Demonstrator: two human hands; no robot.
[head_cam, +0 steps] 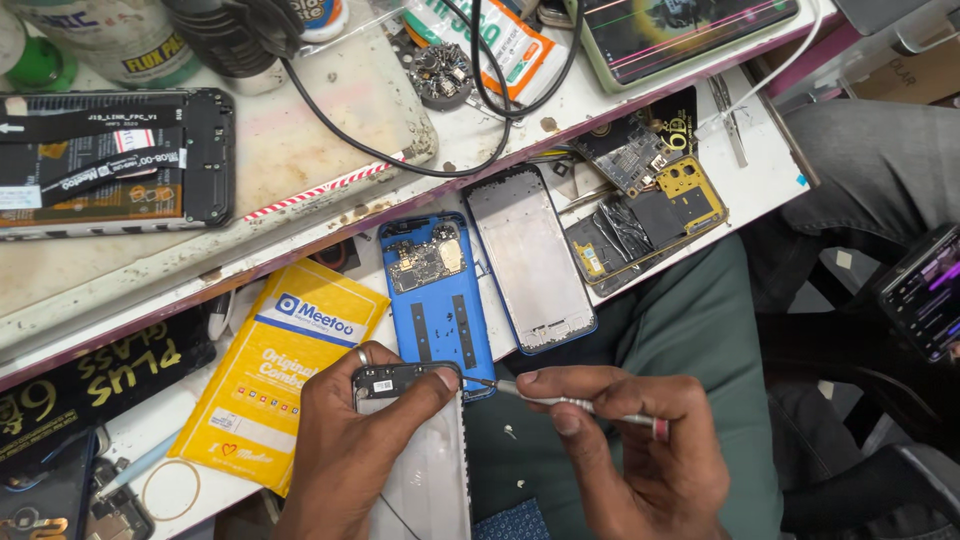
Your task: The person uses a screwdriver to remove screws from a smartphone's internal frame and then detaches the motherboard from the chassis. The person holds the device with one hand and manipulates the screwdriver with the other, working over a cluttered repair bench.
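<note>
My left hand (350, 450) grips a partly stripped phone (425, 460) by its upper end, thumb across the dark top section. My right hand (640, 450) holds a thin silver screwdriver (575, 403), its tip touching the phone's top right corner. Just beyond lies a blue phone back cover (440, 320) with a circuit board in its upper part. Beside it rests a bare grey phone frame (530, 255).
A yellow packet (275, 375) lies left of my hands. Loose boards and shields (650, 200) sit at the right of the white shelf (770, 170). An opened phone (110, 165), black cables (400, 150) and bottles crowd the upper bench. Another person's phone (925, 290) shows at right.
</note>
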